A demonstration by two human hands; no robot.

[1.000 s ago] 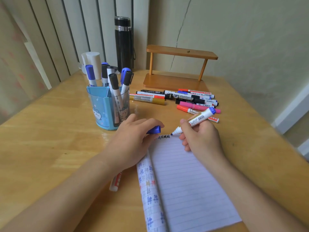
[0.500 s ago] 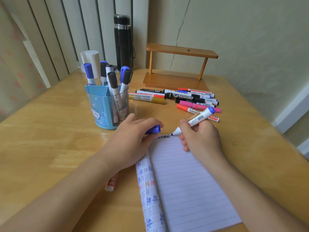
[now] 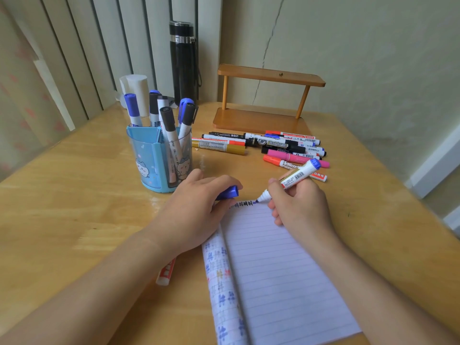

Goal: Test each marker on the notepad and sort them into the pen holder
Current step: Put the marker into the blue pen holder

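Our left hand (image 3: 196, 207) curls round a blue plastic cap (image 3: 230, 192); our right hand (image 3: 301, 205) pinches a white blue-ended marker (image 3: 296, 175).

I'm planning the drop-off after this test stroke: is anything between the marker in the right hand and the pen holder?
Only the left hand, holding the blue cap, lies low on the straight line from the marker to the pen holder. Above it, nothing visible blocks the way.

Home desk (image 3: 74, 195), window blinds (image 3: 74, 46)
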